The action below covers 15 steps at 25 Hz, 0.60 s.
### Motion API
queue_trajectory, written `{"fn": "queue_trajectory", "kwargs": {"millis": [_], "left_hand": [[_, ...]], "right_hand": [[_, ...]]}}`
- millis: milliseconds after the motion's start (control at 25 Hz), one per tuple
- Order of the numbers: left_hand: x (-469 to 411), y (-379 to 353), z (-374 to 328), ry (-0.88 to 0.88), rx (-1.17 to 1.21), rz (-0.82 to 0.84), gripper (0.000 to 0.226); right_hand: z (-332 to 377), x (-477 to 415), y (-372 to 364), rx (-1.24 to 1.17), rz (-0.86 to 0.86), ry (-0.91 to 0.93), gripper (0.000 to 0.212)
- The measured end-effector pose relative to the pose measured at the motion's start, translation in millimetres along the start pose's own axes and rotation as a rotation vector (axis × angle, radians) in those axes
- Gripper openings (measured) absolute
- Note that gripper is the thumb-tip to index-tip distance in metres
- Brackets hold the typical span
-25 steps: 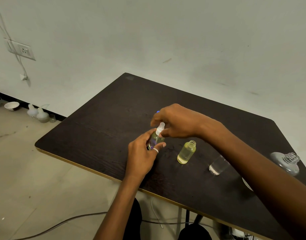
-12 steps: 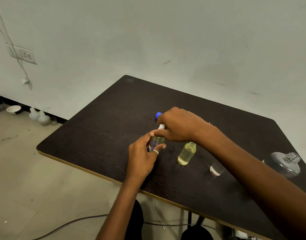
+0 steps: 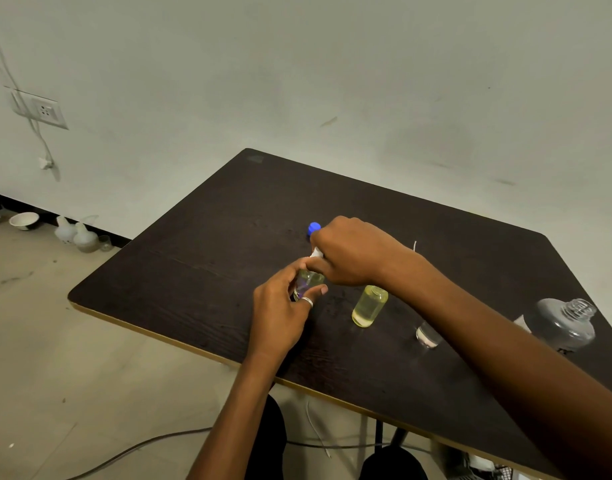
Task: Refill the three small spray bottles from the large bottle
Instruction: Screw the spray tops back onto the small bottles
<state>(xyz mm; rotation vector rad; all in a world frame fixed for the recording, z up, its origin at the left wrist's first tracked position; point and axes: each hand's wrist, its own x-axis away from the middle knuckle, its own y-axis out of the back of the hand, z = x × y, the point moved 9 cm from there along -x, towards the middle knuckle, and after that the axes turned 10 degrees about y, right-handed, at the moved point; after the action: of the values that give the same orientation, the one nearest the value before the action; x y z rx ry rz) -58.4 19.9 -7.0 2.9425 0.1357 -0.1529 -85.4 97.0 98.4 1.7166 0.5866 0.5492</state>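
Note:
My left hand (image 3: 280, 317) grips a small clear spray bottle (image 3: 308, 282) of yellowish liquid standing on the dark table (image 3: 200, 265). My right hand (image 3: 353, 251) pinches its white spray head (image 3: 316, 252) from above. To the right stands a second small bottle (image 3: 368, 306), uncapped and nearly full of yellow liquid. A third small bottle (image 3: 427, 336) is partly hidden behind my right forearm. The large clear bottle (image 3: 564, 323) stands uncapped at the right edge.
A blue cap (image 3: 314, 228) lies on the table just behind my right hand, and a thin white tube (image 3: 414, 245) shows past my wrist. On the floor at left are a bowl (image 3: 24, 220) and white jugs (image 3: 76, 233). Cables run under the table.
My right hand has pushed the white spray head lower onto the bottle held by my left hand. The view has shifted slightly, showing the blue cap.

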Motion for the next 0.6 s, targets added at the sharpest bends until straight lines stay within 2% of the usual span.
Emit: {"fn": "queue_trajectory", "kwargs": {"millis": [120,240,360,600], "left_hand": [[0.8,0.6,0.0,-0.001,-0.028,-0.011,0.038],[2.1,0.2,-3.0,-0.013,-0.002,-0.005,0.045],[1.4,0.1,-1.9,-0.012,-0.002,-0.001,0.048],[1.6,0.3,-2.2,-0.003,-0.01,-0.011,0.053]], "right_hand": [[-0.5,2.1,0.1,0.057,-0.014,-0.039,0.043],[1.9,1.5,-1.3,-0.059,0.0,0.04,0.03],[5.4,-1.6,-1.8,-0.153,0.037,0.139,0.029],[4.5,-6.5,-6.2,-0.149,0.052,0.119,0.021]]}}
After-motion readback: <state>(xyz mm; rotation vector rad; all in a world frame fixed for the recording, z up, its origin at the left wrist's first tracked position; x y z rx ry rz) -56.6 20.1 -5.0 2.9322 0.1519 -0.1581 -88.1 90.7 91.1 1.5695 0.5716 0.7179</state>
